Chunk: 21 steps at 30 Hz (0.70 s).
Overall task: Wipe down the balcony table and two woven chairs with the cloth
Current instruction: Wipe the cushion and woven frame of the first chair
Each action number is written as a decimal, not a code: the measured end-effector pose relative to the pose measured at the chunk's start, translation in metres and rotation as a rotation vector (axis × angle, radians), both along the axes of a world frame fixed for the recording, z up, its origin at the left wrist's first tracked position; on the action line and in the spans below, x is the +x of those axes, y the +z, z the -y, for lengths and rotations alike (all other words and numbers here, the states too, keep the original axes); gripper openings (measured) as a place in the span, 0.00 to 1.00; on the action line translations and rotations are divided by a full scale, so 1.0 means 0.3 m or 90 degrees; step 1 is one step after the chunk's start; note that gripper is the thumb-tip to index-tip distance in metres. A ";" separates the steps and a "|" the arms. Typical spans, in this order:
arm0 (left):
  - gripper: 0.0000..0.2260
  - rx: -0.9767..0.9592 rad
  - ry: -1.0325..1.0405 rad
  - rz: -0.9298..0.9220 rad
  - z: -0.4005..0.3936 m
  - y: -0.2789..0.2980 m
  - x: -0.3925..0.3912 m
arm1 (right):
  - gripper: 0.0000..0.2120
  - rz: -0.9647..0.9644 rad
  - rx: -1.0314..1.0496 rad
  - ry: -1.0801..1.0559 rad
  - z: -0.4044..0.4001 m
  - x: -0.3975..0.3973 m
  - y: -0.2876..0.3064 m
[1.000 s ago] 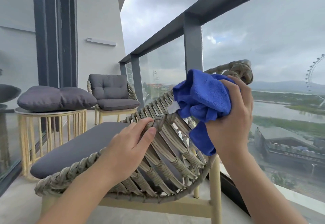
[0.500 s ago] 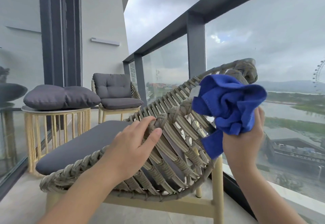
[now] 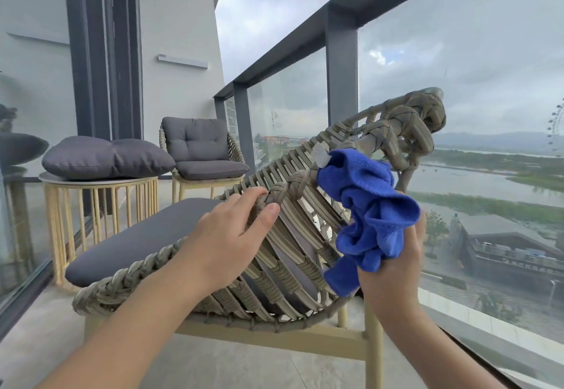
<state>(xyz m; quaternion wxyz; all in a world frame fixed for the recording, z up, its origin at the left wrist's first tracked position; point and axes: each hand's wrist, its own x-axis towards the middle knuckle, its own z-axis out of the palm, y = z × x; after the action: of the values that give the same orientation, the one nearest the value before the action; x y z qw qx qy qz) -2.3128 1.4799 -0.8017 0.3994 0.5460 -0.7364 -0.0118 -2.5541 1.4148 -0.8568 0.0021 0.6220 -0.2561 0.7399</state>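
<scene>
A: Cloth (image 3: 370, 208), blue and bunched, sits right of centre, gripped from below by the right hand (image 3: 392, 269) against the chair (image 3: 290, 236) back.

B: And the left hand (image 3: 227, 233)?

A: Curled over the woven rim, centre frame. The cloth looks soft, light; bunching suits it. The chair seems stiff.

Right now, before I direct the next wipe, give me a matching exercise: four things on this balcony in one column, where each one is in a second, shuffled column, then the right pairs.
Things:
1. crumpled blue microfibre cloth
2. loose grey back cushion
3. left hand
4. far woven chair with grey cushions

Places:
A. on the round slatted side table
B. gripping the near woven chair's braided rim
C. by the white wall, beyond the table
D. bunched in the right hand

Pairs: 1-D, 2-A, 3-B, 4-C
</scene>
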 end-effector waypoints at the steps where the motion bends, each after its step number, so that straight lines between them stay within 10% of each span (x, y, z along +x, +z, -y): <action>1: 0.29 -0.001 -0.003 -0.007 0.000 0.000 0.000 | 0.25 -0.018 -0.018 -0.001 -0.008 -0.008 0.012; 9: 0.20 0.037 -0.069 -0.142 -0.010 0.021 -0.003 | 0.12 -0.291 -0.153 -0.023 -0.131 -0.049 0.176; 15: 0.39 0.051 -0.023 -0.022 -0.001 0.012 0.015 | 0.23 -0.287 -0.105 -0.191 -0.116 0.043 0.143; 21: 0.34 0.029 0.007 0.005 0.019 -0.006 0.018 | 0.32 -0.259 -0.080 -0.173 -0.127 0.142 0.081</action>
<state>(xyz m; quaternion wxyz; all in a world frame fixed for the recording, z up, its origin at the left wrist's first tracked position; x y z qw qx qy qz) -2.3073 1.4743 -0.8033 0.3837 0.5590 -0.7347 -0.0242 -2.5116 1.4528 -0.8324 0.1918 0.7167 -0.2852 0.6069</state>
